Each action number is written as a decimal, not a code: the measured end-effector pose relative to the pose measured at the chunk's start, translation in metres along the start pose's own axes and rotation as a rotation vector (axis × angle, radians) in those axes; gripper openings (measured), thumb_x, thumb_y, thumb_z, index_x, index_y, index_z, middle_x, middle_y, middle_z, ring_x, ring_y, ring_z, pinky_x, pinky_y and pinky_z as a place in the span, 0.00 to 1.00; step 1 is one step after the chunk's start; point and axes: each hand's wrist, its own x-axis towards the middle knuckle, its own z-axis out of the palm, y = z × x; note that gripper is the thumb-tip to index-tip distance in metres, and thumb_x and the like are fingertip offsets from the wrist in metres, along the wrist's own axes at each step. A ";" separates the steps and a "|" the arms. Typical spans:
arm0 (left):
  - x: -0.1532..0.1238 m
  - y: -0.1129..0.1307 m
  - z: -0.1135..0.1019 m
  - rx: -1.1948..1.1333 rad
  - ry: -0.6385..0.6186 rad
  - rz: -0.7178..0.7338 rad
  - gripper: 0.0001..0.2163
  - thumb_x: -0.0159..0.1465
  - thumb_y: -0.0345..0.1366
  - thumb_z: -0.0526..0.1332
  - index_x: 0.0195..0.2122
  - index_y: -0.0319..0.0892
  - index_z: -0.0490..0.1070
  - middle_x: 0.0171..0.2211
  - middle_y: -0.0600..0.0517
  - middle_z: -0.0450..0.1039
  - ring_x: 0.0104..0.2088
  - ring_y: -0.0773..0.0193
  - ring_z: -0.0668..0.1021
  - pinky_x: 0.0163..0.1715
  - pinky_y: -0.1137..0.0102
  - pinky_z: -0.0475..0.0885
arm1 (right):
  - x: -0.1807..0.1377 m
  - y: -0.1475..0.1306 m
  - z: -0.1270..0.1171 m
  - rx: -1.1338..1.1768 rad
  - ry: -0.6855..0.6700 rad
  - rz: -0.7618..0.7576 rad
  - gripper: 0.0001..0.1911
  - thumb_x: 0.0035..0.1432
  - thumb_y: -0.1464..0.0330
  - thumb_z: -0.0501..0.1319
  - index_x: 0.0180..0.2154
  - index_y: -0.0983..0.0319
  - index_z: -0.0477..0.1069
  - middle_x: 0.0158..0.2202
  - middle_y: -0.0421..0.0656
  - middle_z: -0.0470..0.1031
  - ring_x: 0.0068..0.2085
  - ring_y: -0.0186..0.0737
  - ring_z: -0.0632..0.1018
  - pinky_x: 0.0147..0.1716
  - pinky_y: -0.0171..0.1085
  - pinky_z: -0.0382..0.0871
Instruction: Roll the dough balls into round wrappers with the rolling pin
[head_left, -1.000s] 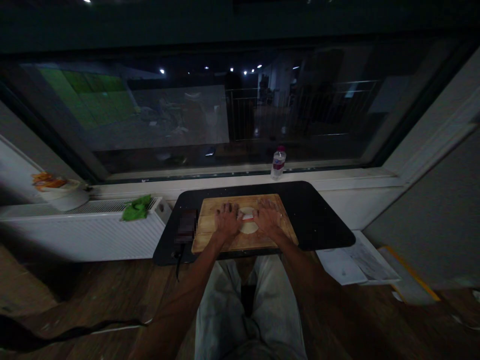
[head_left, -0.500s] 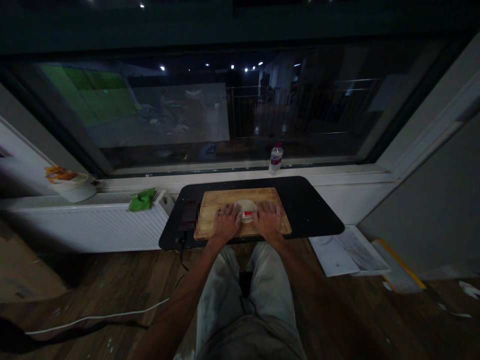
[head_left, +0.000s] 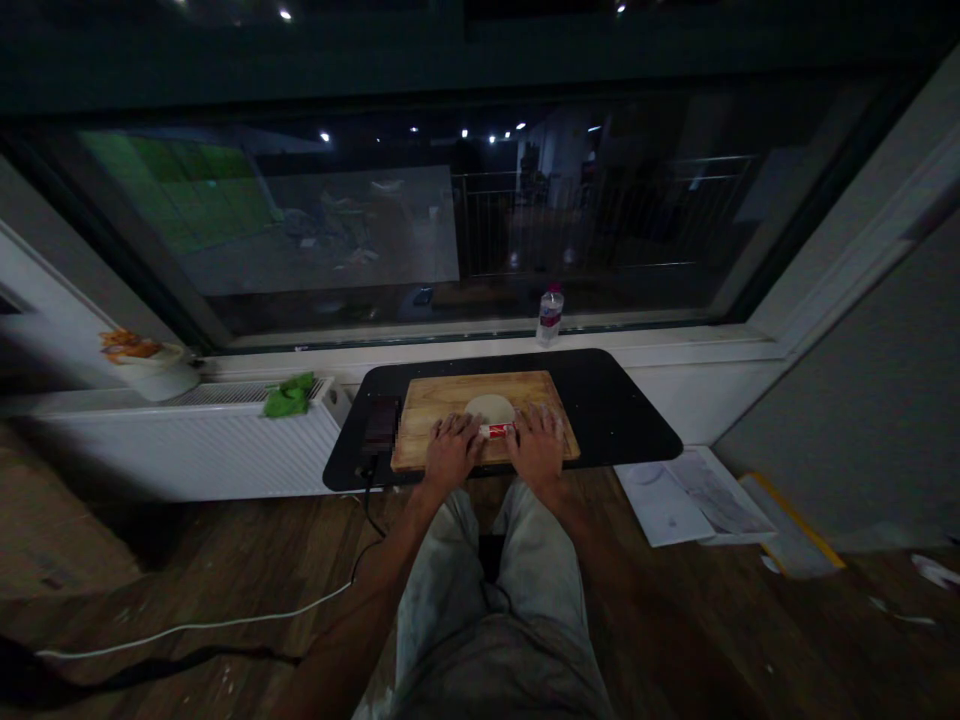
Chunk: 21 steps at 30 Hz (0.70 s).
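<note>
A pale round sheet of dough (head_left: 490, 407) lies flat on a wooden cutting board (head_left: 442, 390). Across its near edge runs a short roller (head_left: 495, 431), whose red and white middle shows between my hands; both of its ends are hidden under them. My left hand (head_left: 453, 450) rests on the roller's left part, palm down, fingers stretched forward. On the right part lies my right hand (head_left: 537, 445), likewise palm down with its fingers extended and apart. Whitish powder marks the fingers of both hands.
The board sits on a black tabletop (head_left: 622, 410), beside a dark box-like device (head_left: 382, 424) with a cable. Behind stand a window sill and a water bottle (head_left: 550, 315). A radiator (head_left: 225, 450) at left bears a green cloth (head_left: 289, 395) and a white tub (head_left: 161, 375).
Both hands and the roller have come slightly toward me over the dough, from its middle to its near edge. More of the dough shows beyond the roller. The view has shifted slightly.
</note>
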 end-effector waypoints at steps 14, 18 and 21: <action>-0.014 -0.002 0.004 -0.027 0.008 0.016 0.25 0.82 0.43 0.51 0.78 0.55 0.68 0.79 0.51 0.66 0.80 0.49 0.65 0.81 0.48 0.55 | -0.015 0.004 0.002 -0.035 0.026 -0.031 0.31 0.82 0.58 0.49 0.76 0.59 0.70 0.79 0.53 0.67 0.79 0.59 0.61 0.79 0.58 0.44; -0.006 -0.004 0.002 -0.027 -0.019 0.020 0.26 0.83 0.45 0.49 0.78 0.55 0.68 0.80 0.52 0.64 0.81 0.50 0.63 0.81 0.50 0.55 | -0.006 0.006 0.003 -0.024 0.008 -0.040 0.30 0.82 0.59 0.49 0.76 0.60 0.70 0.79 0.54 0.67 0.79 0.58 0.62 0.79 0.59 0.45; 0.003 -0.008 0.001 -0.019 -0.032 0.022 0.26 0.83 0.45 0.48 0.78 0.56 0.67 0.80 0.54 0.65 0.82 0.52 0.62 0.81 0.52 0.54 | 0.001 0.007 0.003 -0.017 -0.010 -0.053 0.30 0.82 0.59 0.49 0.76 0.61 0.70 0.79 0.54 0.66 0.79 0.58 0.62 0.79 0.59 0.46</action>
